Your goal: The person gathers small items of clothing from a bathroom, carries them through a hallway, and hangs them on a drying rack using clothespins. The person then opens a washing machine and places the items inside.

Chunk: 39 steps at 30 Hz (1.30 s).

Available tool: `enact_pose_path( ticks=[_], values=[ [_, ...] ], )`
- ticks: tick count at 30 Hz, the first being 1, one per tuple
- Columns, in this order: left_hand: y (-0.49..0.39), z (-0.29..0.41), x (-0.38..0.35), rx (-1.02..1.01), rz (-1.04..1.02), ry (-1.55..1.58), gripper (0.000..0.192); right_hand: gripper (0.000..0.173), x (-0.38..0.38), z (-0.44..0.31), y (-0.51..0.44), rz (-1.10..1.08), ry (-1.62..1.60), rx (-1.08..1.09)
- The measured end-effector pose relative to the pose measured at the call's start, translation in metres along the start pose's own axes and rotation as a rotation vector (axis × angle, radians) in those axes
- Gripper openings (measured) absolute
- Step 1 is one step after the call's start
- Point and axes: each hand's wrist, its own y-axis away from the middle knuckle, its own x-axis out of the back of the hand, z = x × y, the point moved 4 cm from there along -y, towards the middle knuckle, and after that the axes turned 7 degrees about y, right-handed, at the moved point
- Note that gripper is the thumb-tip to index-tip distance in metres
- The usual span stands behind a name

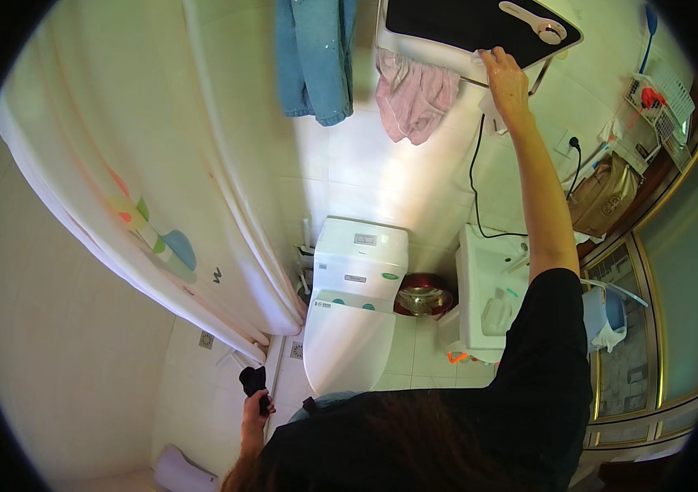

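My right hand (pixel 507 86) is raised to the lower edge of a wall-mounted appliance with a black front panel (pixel 447 24) and a pale dial (pixel 550 32), which looks like a water heater. Its fingers pinch a small white wad (pixel 478 56), cloth or tissue, against that edge. Low on the left, my left hand (pixel 256 406) grips a black object (pixel 253 380) with a wider top; its exact kind is unclear. A pink cloth (pixel 413 95) hangs beneath the appliance, left of my right hand.
Ahead stands a white toilet (pixel 349 344) with its lid down. A washbasin (pixel 470 295) is on the right, with a black cable (pixel 476 184) hanging to it. Blue jeans (pixel 317 61) hang on the wall. A shower curtain (pixel 140 154) spans the left. A brown bag (pixel 607 194) hangs right.
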Motion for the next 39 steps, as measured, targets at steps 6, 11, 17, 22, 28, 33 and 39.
enact_pose_path(
  ticks=[6, 11, 17, 22, 28, 33, 39],
  values=[
    [0.016, 0.003, -0.013, -0.040, -0.008, 0.028, 0.017, 0.029, -0.063, 0.020, 0.018, -0.307, -0.420, -0.303],
    [0.020, 0.000, -0.011, -0.045, 0.004, 0.027, 0.018, 0.027, -0.044, 0.016, 0.019, -0.492, -0.277, -0.209],
    [0.019, 0.010, -0.001, -0.119, 0.013, 0.054, 0.018, 0.023, 0.005, -0.003, 0.052, -0.051, -0.051, -0.242],
    [0.051, 0.054, -0.024, -0.204, 0.022, -0.012, 0.019, 0.030, 0.012, -0.001, 0.062, -0.131, 0.107, -0.247],
    [0.142, 0.142, -0.071, -0.416, -0.254, 0.023, 0.027, 0.037, 0.129, -0.123, 0.061, 0.253, -0.412, -0.145],
    [0.209, 0.173, -0.105, -0.389, -0.516, 0.157, 0.024, 0.058, 0.278, -0.359, 0.118, 0.025, -1.311, 0.063],
    [0.270, 0.167, -0.110, -0.246, -0.621, -0.010, 0.019, 0.052, 0.412, -0.484, 0.091, 0.364, -1.566, 0.641]
  ],
)
